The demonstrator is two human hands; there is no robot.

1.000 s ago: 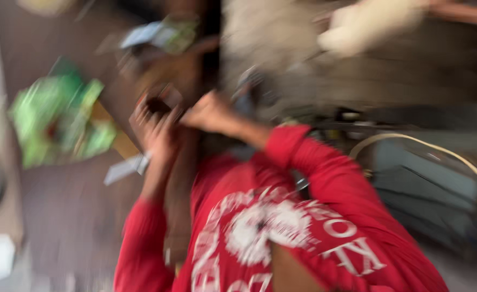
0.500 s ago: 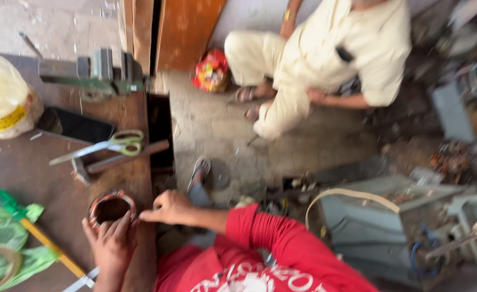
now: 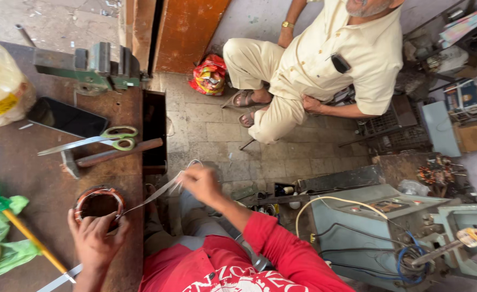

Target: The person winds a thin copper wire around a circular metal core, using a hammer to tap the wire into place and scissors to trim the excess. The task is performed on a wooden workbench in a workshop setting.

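A round copper coil (image 3: 99, 203) is seated on the worn brown table (image 3: 28, 157), close to its right edge. The left hand (image 3: 95, 240) is laid against the coil's near rim, fingers curled on it; a full grip cannot be confirmed from this angle. A thin pale tape (image 3: 149, 199) is stretched taut from the coil out past the table edge to the right hand (image 3: 202, 183), whose fingers are pinched shut on it over open stone floor. Behind the coil, well apart, a wooden-handled hammer (image 3: 109, 154), green-handled scissors (image 3: 95, 139) and a glossy dark phone (image 3: 65, 117) are noted. A green-handled tool (image 3: 25, 230) lies to the left.
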